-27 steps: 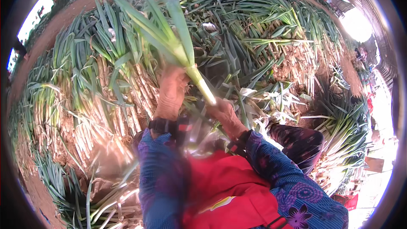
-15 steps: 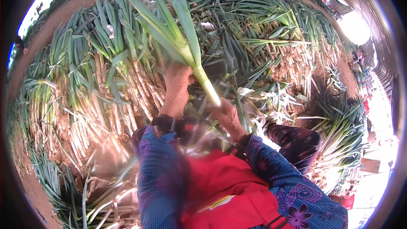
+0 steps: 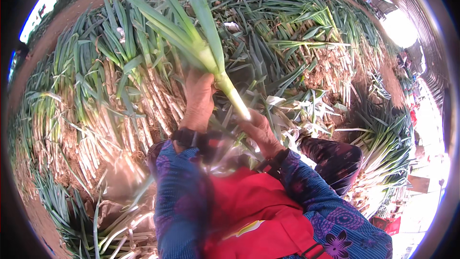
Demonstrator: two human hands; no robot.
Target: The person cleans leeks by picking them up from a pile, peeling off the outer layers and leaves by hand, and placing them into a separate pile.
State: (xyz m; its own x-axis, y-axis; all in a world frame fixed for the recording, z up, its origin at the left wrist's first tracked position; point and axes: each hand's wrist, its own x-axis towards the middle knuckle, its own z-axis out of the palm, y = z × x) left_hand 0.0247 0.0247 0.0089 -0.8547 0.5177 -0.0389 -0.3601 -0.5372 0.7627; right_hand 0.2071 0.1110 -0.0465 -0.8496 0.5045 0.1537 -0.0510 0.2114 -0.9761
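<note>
A single large green onion (image 3: 232,94) is held up slantwise in front of me, its broad green leaves toward the upper left and its white stalk toward the lower right. My left hand (image 3: 199,93) is closed around the stalk just below where the leaves fan out. Near the white lower end, my right hand (image 3: 261,132) is closed on the stalk; its fingers hide the root end. Dark bands circle both wrists, and patterned blue sleeves cover my forearms.
Rows of unpeeled green onions (image 3: 158,100) with brown, dirty stalks lie on the left. More heaps (image 3: 330,67) lie at the far right. Stripped leaves (image 3: 306,110) litter the ground ahead of my knee (image 3: 335,160). Clean white-stalked onions (image 3: 376,163) are piled beside it.
The green onion has shifted slightly left and its leaves have tilted a little. Both hands keep their hold on it.
</note>
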